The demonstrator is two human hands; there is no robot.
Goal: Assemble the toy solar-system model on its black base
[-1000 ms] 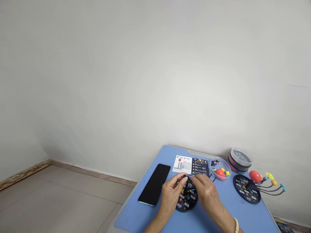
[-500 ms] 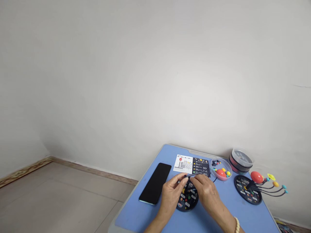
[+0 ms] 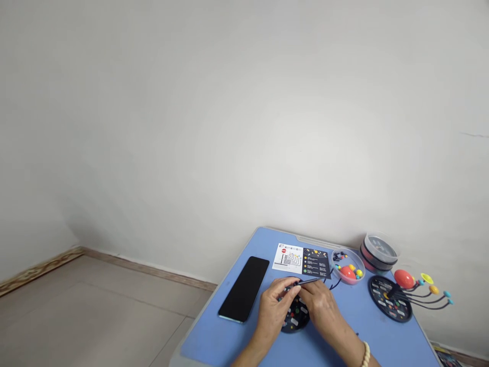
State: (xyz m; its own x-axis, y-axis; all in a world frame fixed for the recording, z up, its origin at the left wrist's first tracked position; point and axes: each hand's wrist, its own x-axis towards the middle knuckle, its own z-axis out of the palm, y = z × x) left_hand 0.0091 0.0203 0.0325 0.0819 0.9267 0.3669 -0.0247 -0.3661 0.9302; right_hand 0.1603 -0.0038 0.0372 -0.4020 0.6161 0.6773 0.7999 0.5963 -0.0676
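A thin black rod point(image 3: 310, 281) lies nearly level across my fingertips. My left hand point(image 3: 270, 308) is closed, its thumb and fingers pinching the rod's left end. Close against it, my right hand point(image 3: 321, 307) is also closed, with bent fingers under the rod; what its fingertips grip is hidden. Below both hands sits a round black base point(image 3: 293, 324) printed with coloured planets, partly covered by them. Thin curved black arms point(image 3: 335, 284) stick out beyond my right hand.
A black phone point(image 3: 244, 289) lies left on the blue table point(image 3: 214, 336). Behind my hands are a printed instruction sheet point(image 3: 288, 259) and a clear tub point(image 3: 362, 278) with coloured balls. Stacked round containers point(image 3: 378, 255) and an assembled planet model point(image 3: 404, 279) stand to the right.
Both hands have shifted slightly, the right one lower and to the left. The rod has dropped a little, and more curved black arms show past my right hand.
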